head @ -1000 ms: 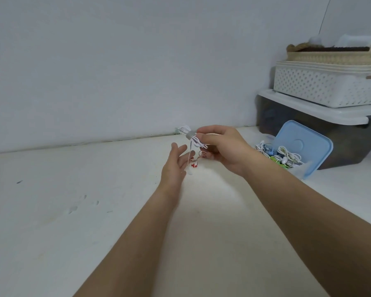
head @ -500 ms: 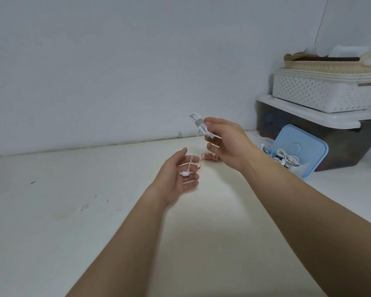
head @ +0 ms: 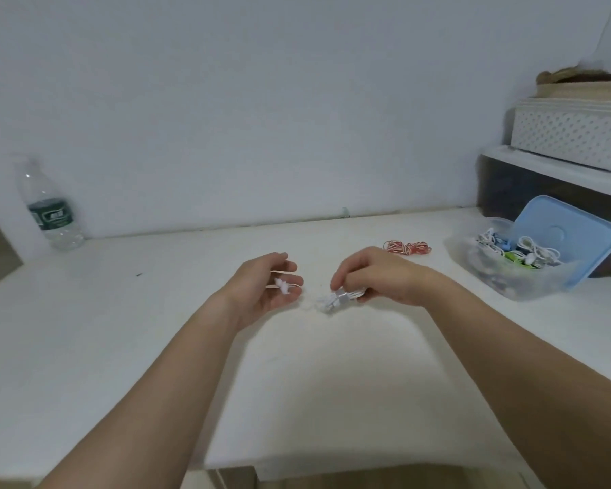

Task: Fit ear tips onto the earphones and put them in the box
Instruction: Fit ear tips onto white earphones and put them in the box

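Far left: a clear plastic water bottle (head: 52, 210) with a dark green label stands upright by the wall, at the far left edge of the white table (head: 120, 347).

Left hand: the left hand (head: 265, 287) is held palm up over the middle of the table, its fingers relaxed and half curled, its thumb above them. Small white earbuds (head: 283, 285) lie across those fingers, with a thin white wire running over them. The hand closes round nothing.

Gap: the two hands are near each other but apart.

Right hand: the right hand (head: 378, 277) is knuckles up, its fingers curled down around a coiled bundle of white earphone cable (head: 339, 298) bound by a grey tie. The bundle's loose end sticks out to the left, low over the table.

Behind the right hand: a red and white coiled cable (head: 407, 247) lies flat on the table, farther back and well clear of both hands.

Box: a clear plastic box (head: 522, 287) sits on the table to the right, beyond the right wrist. White, blue and green earphones are heaped inside it. Its light blue lid (head: 575, 238) leans upright against the far side.

Far right: a dark storage bin with a white lid (head: 551, 171) stands behind the box. It carries a white perforated basket (head: 572, 135), and a woven straw basket (head: 582, 88) is on top of that.
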{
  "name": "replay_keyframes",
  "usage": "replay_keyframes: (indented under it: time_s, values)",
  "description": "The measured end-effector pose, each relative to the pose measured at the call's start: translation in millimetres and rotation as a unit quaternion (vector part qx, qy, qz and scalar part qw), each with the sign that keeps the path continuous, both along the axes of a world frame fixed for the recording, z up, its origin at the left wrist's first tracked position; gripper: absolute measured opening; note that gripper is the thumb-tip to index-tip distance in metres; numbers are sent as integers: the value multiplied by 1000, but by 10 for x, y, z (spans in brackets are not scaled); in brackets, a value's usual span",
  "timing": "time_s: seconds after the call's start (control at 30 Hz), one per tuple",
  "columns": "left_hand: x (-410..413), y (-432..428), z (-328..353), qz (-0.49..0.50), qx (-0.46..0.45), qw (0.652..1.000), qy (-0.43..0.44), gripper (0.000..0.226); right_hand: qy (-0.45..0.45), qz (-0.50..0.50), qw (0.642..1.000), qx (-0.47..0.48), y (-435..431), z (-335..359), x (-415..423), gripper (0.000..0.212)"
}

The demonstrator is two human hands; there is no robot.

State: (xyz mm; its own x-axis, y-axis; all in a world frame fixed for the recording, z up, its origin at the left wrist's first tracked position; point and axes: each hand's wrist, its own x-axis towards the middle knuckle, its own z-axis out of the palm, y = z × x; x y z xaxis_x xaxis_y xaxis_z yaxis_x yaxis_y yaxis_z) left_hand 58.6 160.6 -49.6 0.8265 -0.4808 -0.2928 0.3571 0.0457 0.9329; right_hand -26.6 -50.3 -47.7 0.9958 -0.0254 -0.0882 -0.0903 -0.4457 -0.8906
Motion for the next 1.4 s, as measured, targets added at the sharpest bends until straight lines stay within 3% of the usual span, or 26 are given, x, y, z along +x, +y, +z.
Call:
replay_keyframes:
  time_s: [0.17, 0.27, 0.43, 0.57, 0.7, 0.77, 0.93, 1.07, 1.13, 1.4]
  values:
    - [74, 105, -46, -15, 28, 999, -26, 19, -5, -10, 981, -191, 200, -91, 116, 22]
    - [97, 113, -47, -23, 15, 999, -16, 23, -76, -68, 955, -278, 261, -125, 201, 19]
    - [149, 71, -100, -22, -78, 994, 67, 40, -201, -53, 955, -209, 501, -173, 272, 11]
    - [182, 59, -92, -57, -85, 992, 69, 53, -207, -70, 955, -200, 688, -262, 366, 8]
    - [216, 78, -110, -74, -109, 989, 69, 45, -202, -99, 955, -195, 747, -312, 489, 13]
    - [252, 88, -121, -86, -102, 990, 51, 34, -186, -91, 961, -186, 730, -269, 510, 14]
    - [350, 107, -137, -113, 5, 992, -59, 38, -129, -40, 983, -127, 674, -195, 604, 17]
    - [419, 78, -138, -75, 41, 990, -116, 32, -132, -107, 984, -57, 714, -283, 701, 9]
    - [429, 53, -140, -61, 54, 987, -136, 27, -138, -124, 982, -23, 732, -324, 717, 18]
    - [409, -29, -150, -63, 14, 989, -136, 25, -165, -163, 973, 7, 724, -372, 726, 10]
